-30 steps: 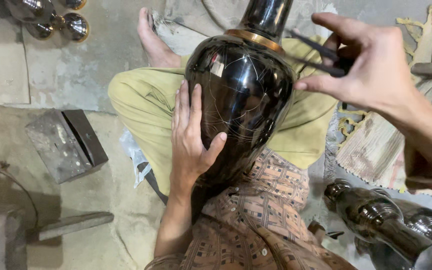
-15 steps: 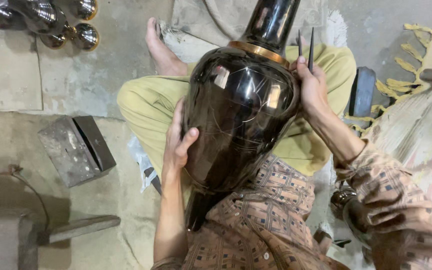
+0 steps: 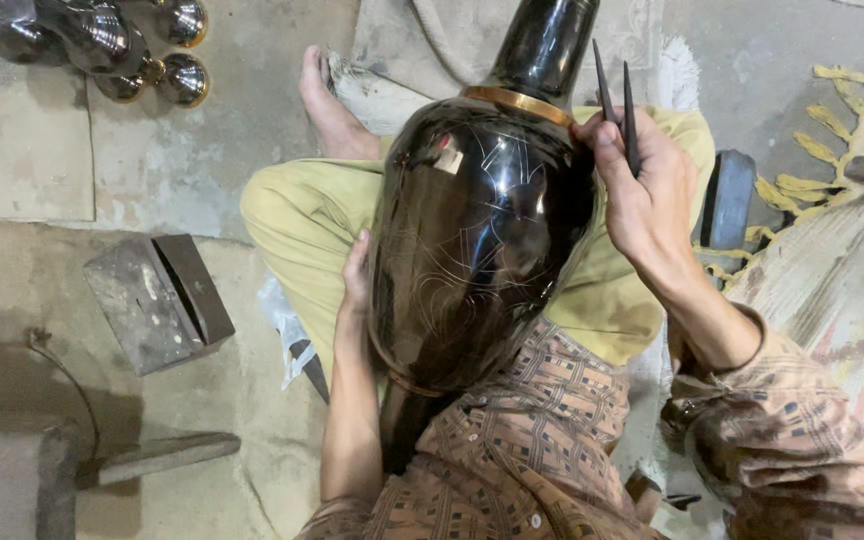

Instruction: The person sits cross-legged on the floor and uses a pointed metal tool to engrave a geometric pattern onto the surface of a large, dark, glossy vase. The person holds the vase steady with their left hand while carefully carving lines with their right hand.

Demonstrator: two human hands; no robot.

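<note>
Now the left hand (image 3: 355,283) has slid off the front to the side of the big black vase (image 3: 477,240), which lies on the lap so it cannot roll. Right hand (image 3: 642,195) presses the other side, fingers closed on two thin dark sticks (image 3: 614,95).

Bare concrete floor (image 3: 252,120) carrying everything. Grey metal block (image 3: 157,300) lying well left of left grip (image 3: 355,285). Cluster of shiny dark metal vessels (image 3: 102,40) sitting far up-left of it. Flat bar (image 3: 157,458) and thin wire (image 3: 67,385) lying down-left. Fringed mat (image 3: 832,270) spreading right of right grip (image 3: 642,195); pale cloth (image 3: 432,45) lying up-left.
</note>
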